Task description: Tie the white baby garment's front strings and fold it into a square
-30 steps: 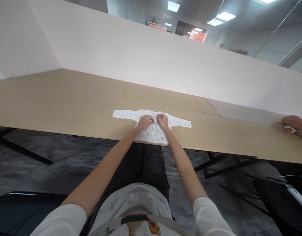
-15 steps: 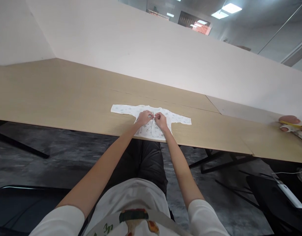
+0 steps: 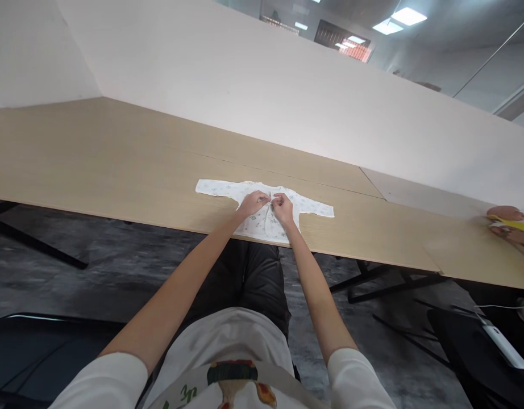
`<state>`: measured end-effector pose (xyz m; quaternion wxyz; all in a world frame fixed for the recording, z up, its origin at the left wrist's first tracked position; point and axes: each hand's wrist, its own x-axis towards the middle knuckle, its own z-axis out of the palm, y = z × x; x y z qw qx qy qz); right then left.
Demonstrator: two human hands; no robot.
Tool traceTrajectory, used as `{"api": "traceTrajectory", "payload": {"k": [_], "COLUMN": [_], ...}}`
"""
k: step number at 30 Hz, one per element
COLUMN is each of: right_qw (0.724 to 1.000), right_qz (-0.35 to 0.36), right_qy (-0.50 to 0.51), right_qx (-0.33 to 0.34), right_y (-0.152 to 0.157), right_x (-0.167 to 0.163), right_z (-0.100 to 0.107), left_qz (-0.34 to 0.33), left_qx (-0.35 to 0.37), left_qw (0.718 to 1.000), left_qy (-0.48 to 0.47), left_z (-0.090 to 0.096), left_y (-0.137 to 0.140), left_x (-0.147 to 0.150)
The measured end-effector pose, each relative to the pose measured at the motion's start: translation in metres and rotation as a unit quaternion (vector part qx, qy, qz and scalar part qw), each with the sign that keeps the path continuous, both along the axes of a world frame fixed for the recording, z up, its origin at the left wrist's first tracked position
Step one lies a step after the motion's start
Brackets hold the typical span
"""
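Note:
A small white baby shirt (image 3: 258, 223) with a faint print lies flat on the table, its long sleeves spread to both sides. My left hand (image 3: 253, 203) rests over its chest, with thumb and finger pinched at the front opening. Right beside it, my right hand (image 3: 282, 208) pinches at the same front edge, just under the neckline. The fingertips of both hands nearly meet there. Whatever tie or fastener lies between them is too small to make out.
The long wooden table (image 3: 129, 159) runs against a white partition (image 3: 228, 85). At the far right lies a doll (image 3: 506, 213) with yellow cloth and a hand by it. Black chairs stand at lower left (image 3: 53, 358) and lower right (image 3: 462, 341), one bearing a white power strip (image 3: 506, 345).
My hands stay at the shirt's front, the right fingers shifting slightly upward. The view has moved a little. At the far right, the yellow cloth by the doll has changed shape.

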<state>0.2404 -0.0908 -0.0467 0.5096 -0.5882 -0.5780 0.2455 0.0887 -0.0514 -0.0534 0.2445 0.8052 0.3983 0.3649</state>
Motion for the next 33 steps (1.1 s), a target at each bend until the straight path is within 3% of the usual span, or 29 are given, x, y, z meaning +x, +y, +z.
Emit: {"api": "traceTrajectory", "payload": {"k": [7, 14, 20, 23, 27, 33], "right_qw": [1.0, 0.999, 0.995, 0.995, 0.989, 0.979], "right_qz": [0.005, -0.048, -0.092, -0.078, -0.003, 0.028], "right_qy": [0.025, 0.008, -0.03, -0.061, -0.136, -0.19], "right_qx": [0.012, 0.003, -0.025, -0.033, -0.058, -0.066], "right_y": [0.007, 0.003, -0.002, -0.011, -0.034, -0.052], "right_x": [0.002, 0.003, 0.003, 0.004, 0.002, -0.006], "right_z": [-0.008, -0.004, 0.006, 0.012, 0.015, 0.013], "left_qz": [-0.006, 0.004, 0.027, 0.053, 0.017, 0.038], "left_qx": [0.023, 0.012, 0.063, 0.11, 0.131, 0.053], "left_qw": [1.0, 1.0, 0.996, 0.981, 0.962, 0.968], "left_qy": [0.002, 0.005, 0.062, 0.152, 0.24, 0.243], "left_z": [-0.006, -0.009, 0.005, 0.018, 0.023, 0.016], "left_y": [0.005, 0.004, -0.004, -0.019, -0.045, -0.059], "left_x": [0.001, 0.002, 0.003, 0.001, -0.007, -0.008]}}
